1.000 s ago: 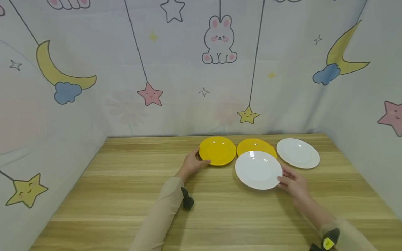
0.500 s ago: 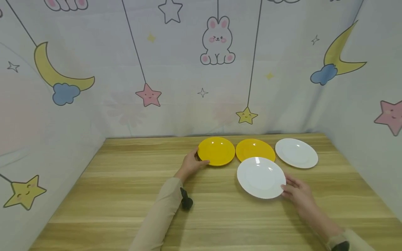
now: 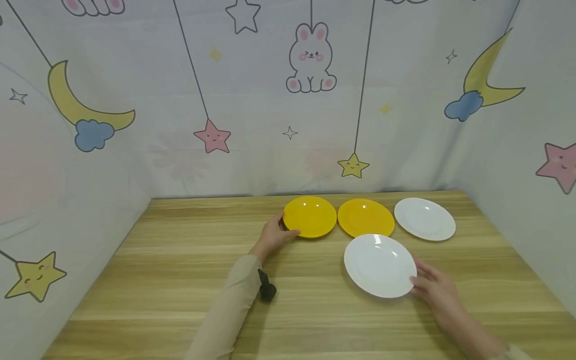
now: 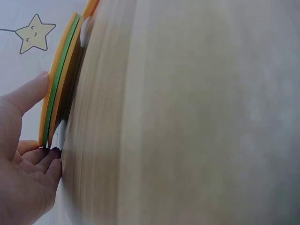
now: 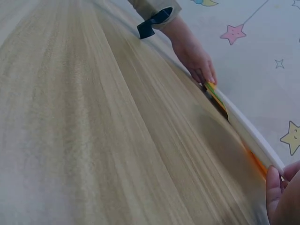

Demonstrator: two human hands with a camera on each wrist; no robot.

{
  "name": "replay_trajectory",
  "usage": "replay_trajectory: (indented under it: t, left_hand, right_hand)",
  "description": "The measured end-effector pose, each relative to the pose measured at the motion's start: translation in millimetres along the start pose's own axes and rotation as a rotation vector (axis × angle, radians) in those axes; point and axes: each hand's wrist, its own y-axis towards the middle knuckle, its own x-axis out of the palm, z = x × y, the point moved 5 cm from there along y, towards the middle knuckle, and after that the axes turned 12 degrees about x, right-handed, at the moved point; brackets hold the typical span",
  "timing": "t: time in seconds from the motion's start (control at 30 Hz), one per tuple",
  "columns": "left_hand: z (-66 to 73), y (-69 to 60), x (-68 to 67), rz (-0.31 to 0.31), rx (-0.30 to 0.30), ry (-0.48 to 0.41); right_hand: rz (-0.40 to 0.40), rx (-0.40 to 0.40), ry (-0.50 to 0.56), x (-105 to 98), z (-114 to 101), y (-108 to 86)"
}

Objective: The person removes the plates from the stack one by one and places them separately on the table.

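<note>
My left hand (image 3: 272, 237) grips the left rim of a yellow plate (image 3: 310, 217), thumb on top and fingers under it. Seen edge-on in the left wrist view, that plate tops a small stack, with a green plate (image 4: 58, 84) sandwiched between yellow-orange ones. My right hand (image 3: 438, 294) pinches the right rim of a white plate (image 3: 380, 266), which is held above the table and slightly tilted. In the right wrist view, the underside of this white plate (image 5: 253, 133) stands clear of the wood.
Right of the stack lies another yellow plate (image 3: 366, 218), and beyond it a second white plate (image 3: 425, 219). All rest near the back edge of the wooden table (image 3: 189, 240). A patterned cloth (image 3: 252, 165) hangs behind and along both sides.
The white plate in my right hand has come toward me and slightly right, uncovering more of the right yellow plate. My left hand stays on its stack.
</note>
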Motion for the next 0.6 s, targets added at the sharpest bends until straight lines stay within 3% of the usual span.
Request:
replay_trajectory:
  t: [0.6]
  left_hand:
    - [1.8, 0.8, 0.3, 0.001, 0.035, 0.002]
  right_hand:
    - [0.029, 0.016, 0.007, -4.9, 21.5, -9.7]
